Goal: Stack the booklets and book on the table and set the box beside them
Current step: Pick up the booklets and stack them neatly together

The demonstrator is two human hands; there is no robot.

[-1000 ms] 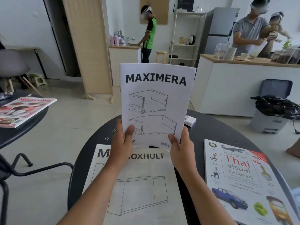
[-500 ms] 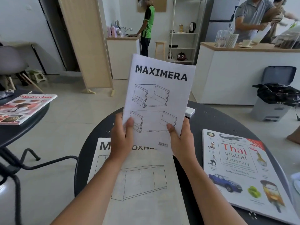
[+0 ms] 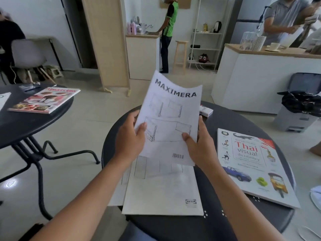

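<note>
Both hands hold the white MAXIMERA booklet [image 3: 171,110], tilted flat and low over the round black table [image 3: 225,119]. My left hand [image 3: 132,136] grips its left edge, my right hand [image 3: 199,146] its right edge. Beneath it lies a larger white booklet [image 3: 161,193] with a drawn cabinet, and another sheet's edge shows under that booklet's left side. The Thai visual dictionary book [image 3: 251,164] lies flat on the table's right side. A small white box [image 3: 205,111] sits at the table's far edge, partly hidden by the held booklet.
A second black table [image 3: 26,122] at the left carries a magazine [image 3: 45,100]. A grey bin with a black bag [image 3: 300,105] stands at the right. Beyond are a wooden screen [image 3: 106,42], a white counter [image 3: 260,75], a stool [image 3: 180,54] and other people.
The MAXIMERA booklet has come down from upright at chest height to a low tilt over the larger booklet, hiding that booklet's title. The view has tipped downward.
</note>
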